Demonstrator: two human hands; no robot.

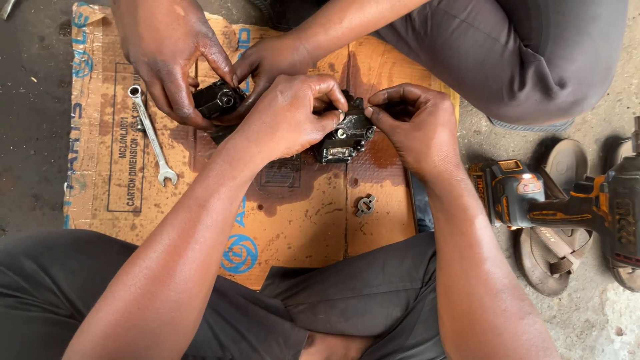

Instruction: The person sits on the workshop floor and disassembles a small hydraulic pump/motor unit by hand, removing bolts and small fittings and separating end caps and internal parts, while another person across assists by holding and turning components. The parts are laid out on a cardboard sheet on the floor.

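Note:
My left hand (290, 113) and my right hand (413, 123) both pinch a black greasy metal part (345, 137) held just above a flattened cardboard sheet (200, 193). Fingertips of both hands meet at the part's top edge. Across from me, another person's two hands (173, 60) hold a second black metal part (217, 100). A small metal clip-like piece (365, 205) lies on the cardboard below my right hand.
A combination wrench (152, 135) lies on the cardboard at left. A cordless orange and black power tool (567, 203) rests on sandals (553, 257) at right. The other person's grey trouser leg (520, 53) fills the top right. My dark trousers (360, 293) cover the bottom.

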